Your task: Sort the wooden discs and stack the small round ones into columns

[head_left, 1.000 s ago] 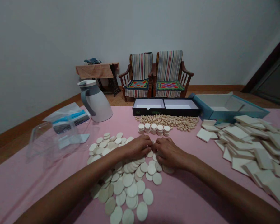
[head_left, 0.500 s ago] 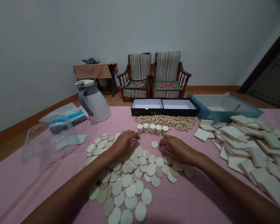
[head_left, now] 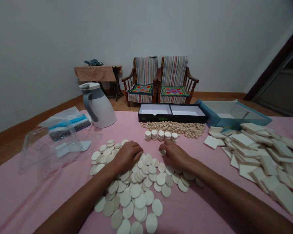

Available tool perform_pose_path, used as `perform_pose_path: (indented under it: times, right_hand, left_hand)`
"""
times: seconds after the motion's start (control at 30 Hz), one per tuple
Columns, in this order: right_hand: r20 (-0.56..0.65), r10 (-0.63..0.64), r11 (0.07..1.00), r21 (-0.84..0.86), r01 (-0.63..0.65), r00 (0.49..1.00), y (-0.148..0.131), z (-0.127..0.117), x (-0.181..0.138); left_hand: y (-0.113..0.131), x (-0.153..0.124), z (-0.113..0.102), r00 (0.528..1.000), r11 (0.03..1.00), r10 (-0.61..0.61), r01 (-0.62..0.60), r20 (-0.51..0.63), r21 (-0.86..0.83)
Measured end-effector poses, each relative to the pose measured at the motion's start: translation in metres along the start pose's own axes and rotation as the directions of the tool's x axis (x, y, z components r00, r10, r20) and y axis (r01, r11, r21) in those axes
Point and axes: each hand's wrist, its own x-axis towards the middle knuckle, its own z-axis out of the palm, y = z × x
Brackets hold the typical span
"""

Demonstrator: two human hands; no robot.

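Many pale round wooden discs (head_left: 136, 190) lie in a loose, overlapping pile on the pink tablecloth. My right hand (head_left: 174, 154) is closed on a single wooden disc (head_left: 162, 152), its thumb and fingertips at the disc's edge, just in front of a row of disc stacks (head_left: 161, 135). At the pile's upper left part rests my left hand (head_left: 128, 155), fingers curled down and held together. Whatever is under those fingers is hidden.
Small wooden pieces (head_left: 173, 126) lie before a black two-part tray (head_left: 156, 118). Square wooden tiles (head_left: 261, 149) are heaped at right beside a blue box (head_left: 234, 120). Left are a white jug (head_left: 104, 112), a blue-and-white packet (head_left: 69, 126) and clear plastic packaging (head_left: 36, 146).
My right hand has moved slightly left and closed on the lone disc that lay by the stacks. My left hand has drawn back a little, and its fingers have curled in.
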Motion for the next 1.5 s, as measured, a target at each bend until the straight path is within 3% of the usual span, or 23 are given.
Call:
perform_pose_path:
  times: [0.27,0.4,0.5,0.6,0.77,1.07,1.5]
  right_hand:
    - [-0.087,-0.048,0.999,0.0,0.048,0.995,-0.028,0.005,0.029]
    - [-0.146,-0.048,0.998,0.044,0.055,0.988,-0.036,0.007,0.035]
    - [-0.202,-0.023,0.993,0.113,0.047,0.979,-0.03,0.001,0.029]
    - [-0.278,0.003,0.99,0.134,0.036,0.961,-0.014,-0.008,0.021]
    - [-0.407,0.041,0.983,0.18,0.037,0.912,0.014,-0.02,0.004]
    - [-0.436,0.078,0.975,0.222,0.023,0.896,0.036,-0.019,-0.012]
    - [-0.412,0.034,0.978,0.202,0.055,0.91,0.041,-0.015,-0.011]
  left_hand:
    - [0.002,-0.002,0.0,1.0,0.999,-0.025,0.025,-0.015,-0.032]
    - [0.001,-0.004,-0.004,0.98,0.981,-0.153,0.135,-0.126,-0.141]
    - [-0.003,0.001,-0.006,0.946,0.93,-0.292,0.246,-0.14,-0.273]
    - [-0.01,0.017,-0.001,0.908,0.813,-0.417,0.358,-0.029,-0.459]
    - [-0.02,0.047,0.015,0.872,0.763,-0.488,0.44,0.024,-0.474]
    - [-0.012,0.054,0.016,0.849,0.753,-0.525,0.492,0.051,-0.436]
    - [-0.005,0.053,0.015,0.877,0.813,-0.479,0.452,0.019,-0.367]
